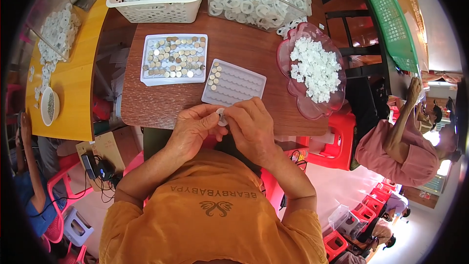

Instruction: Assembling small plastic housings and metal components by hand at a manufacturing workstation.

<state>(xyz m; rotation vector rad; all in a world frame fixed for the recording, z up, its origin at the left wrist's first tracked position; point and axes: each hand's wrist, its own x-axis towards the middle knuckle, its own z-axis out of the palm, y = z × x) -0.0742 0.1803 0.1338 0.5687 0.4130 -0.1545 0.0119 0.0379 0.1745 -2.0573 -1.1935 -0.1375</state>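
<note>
Close to my body, at the table's near edge, both hands meet on a small white round plastic piece point(221, 116). My left hand point(194, 129) pinches it between thumb and fingers. The fingertips of my right hand point(251, 129) are closed on its other side and partly hide it. Just beyond my hands lies a pale ridged tray point(239, 84) with several coin-like metal discs point(214, 79) along its left side. A fuller white tray point(174, 79) to its left carries many such discs in rows.
A pink flower-shaped bowl point(286, 58) of small white pieces point(315, 71) stands at right. At the back are a white basket point(163, 13) and a clear bin point(254, 19) of white round parts. Another person point(398, 149) sits at right; a yellow table point(73, 93) is at left.
</note>
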